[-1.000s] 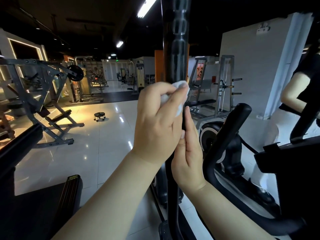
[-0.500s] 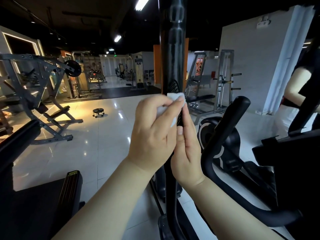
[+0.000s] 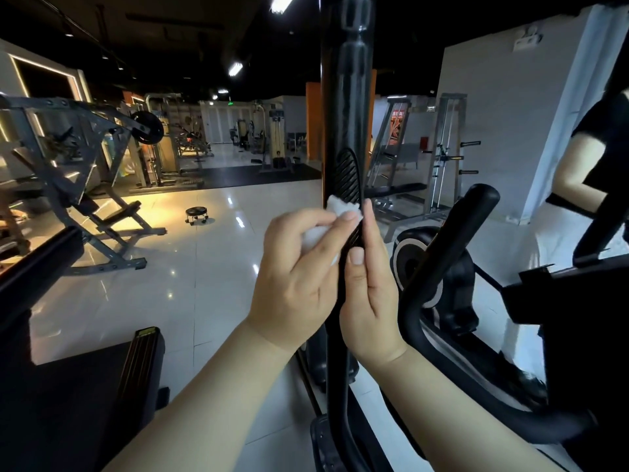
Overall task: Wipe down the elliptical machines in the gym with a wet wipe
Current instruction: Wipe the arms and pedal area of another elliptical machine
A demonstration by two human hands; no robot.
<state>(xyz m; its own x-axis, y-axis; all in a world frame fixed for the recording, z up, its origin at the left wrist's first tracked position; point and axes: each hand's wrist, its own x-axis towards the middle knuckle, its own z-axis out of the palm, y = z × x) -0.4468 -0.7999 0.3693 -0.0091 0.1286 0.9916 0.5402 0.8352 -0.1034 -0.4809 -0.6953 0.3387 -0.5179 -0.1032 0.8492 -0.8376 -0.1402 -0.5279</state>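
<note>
A black upright handlebar [image 3: 345,107] of the elliptical machine runs from the top of the view down past my hands. My left hand [image 3: 296,270] grips a bunched white wet wipe [image 3: 340,207] and holds it against the left side of the bar, just below its ribbed grip patch. My right hand [image 3: 369,294] lies against the bar's right side with straight fingers pointing up, thumb on the front. The bar between my palms is mostly hidden.
A second curved black handle [image 3: 452,253] rises just right of my hands. A person in a black top [image 3: 585,165] stands at the far right by a dark console [image 3: 575,301]. A treadmill edge [image 3: 139,362] sits lower left; weight benches and a small stool [image 3: 196,214] stand beyond.
Both hands with the wipe have slid down the handlebar, from the smooth section to below the ribbed grip patch. The view has tilted slightly downward.
</note>
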